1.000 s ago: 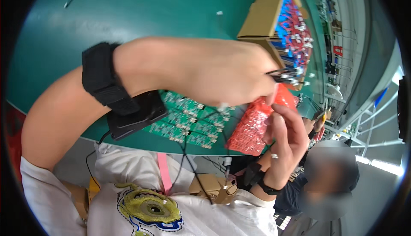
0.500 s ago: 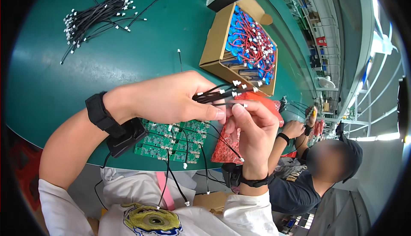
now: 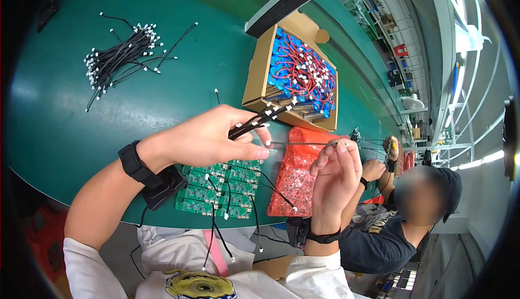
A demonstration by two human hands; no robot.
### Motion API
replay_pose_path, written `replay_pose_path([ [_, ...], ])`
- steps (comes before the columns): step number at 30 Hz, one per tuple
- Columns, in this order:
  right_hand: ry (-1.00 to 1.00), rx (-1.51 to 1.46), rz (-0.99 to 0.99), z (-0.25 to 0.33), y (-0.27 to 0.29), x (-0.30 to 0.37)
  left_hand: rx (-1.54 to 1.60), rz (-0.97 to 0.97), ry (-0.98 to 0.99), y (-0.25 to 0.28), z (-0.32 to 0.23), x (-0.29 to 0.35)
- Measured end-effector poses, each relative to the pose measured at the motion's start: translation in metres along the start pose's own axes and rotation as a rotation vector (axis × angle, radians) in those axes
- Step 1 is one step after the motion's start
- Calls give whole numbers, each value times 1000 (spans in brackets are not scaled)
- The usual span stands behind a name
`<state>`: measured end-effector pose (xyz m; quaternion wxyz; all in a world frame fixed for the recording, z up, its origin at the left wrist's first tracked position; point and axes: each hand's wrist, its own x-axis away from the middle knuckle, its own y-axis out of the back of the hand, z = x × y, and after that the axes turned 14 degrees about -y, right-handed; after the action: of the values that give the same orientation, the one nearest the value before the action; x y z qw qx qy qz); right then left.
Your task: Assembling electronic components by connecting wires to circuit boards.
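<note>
My left hand [image 3: 208, 137] is closed around a bundle of black cables [image 3: 259, 121], whose white connectors fan out past the fingers toward the box. My right hand [image 3: 340, 174], to the right, pinches the end of a single black cable [image 3: 303, 144]. That cable runs nearly straight between the two hands, its other end by my left fingertips. Below the hands lie green circuit boards [image 3: 196, 195] in rows near the table edge, with several black cables across them, some hanging over the edge. Beneath the stretched cable is a red bubble-wrap bag [image 3: 290, 182].
A cardboard box [image 3: 254, 79] holds blue cylindrical parts with red wires and white connectors. At the far left of the green table [image 3: 59, 112] lies a pile of black cables [image 3: 122, 55]. A person [image 3: 374, 245] works at the right, hands over the same table.
My right hand has moved right, drawing one cable out from the bundle. My left hand keeps its grip on the rest. The whole view has shifted slightly.
</note>
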<state>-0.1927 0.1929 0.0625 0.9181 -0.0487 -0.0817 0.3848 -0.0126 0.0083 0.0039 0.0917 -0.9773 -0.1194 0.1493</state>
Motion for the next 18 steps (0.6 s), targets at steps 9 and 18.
replay_pose_path([
  [9,-10,2,7,-4,3,2,-18,-77,0,-7,-2,0],
  [18,-91,-42,473,-22,-10,12,-63,-107,-112,-13,6,2],
])
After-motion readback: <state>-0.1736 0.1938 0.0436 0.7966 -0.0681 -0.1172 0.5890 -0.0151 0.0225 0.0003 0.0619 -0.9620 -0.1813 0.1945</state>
